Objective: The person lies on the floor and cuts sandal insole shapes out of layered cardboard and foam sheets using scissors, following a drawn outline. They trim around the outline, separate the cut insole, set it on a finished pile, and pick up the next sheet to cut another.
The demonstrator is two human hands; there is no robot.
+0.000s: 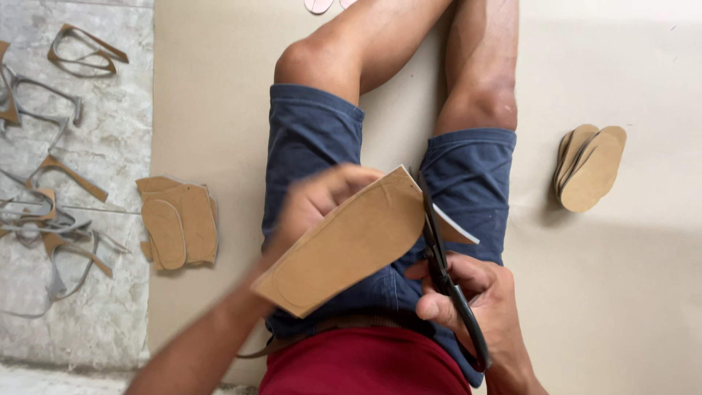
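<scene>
My left hand (316,201) grips a tan cardboard piece (344,245) with a sole outline drawn on it, held tilted over my lap. Black scissors (442,267) are in my right hand (479,296), the blades cutting along the piece's right end. A small offcut corner (453,228) sticks out to the right of the blades. I sit on a large beige sheet (621,292) in blue shorts (311,139) with legs stretched forward.
A stack of cut sole shapes (591,167) lies on the sheet to the right. Uncut cardboard pieces (179,223) with a drawn sole lie at the left. Thin cardboard offcuts (51,197) are scattered over the marble floor at far left.
</scene>
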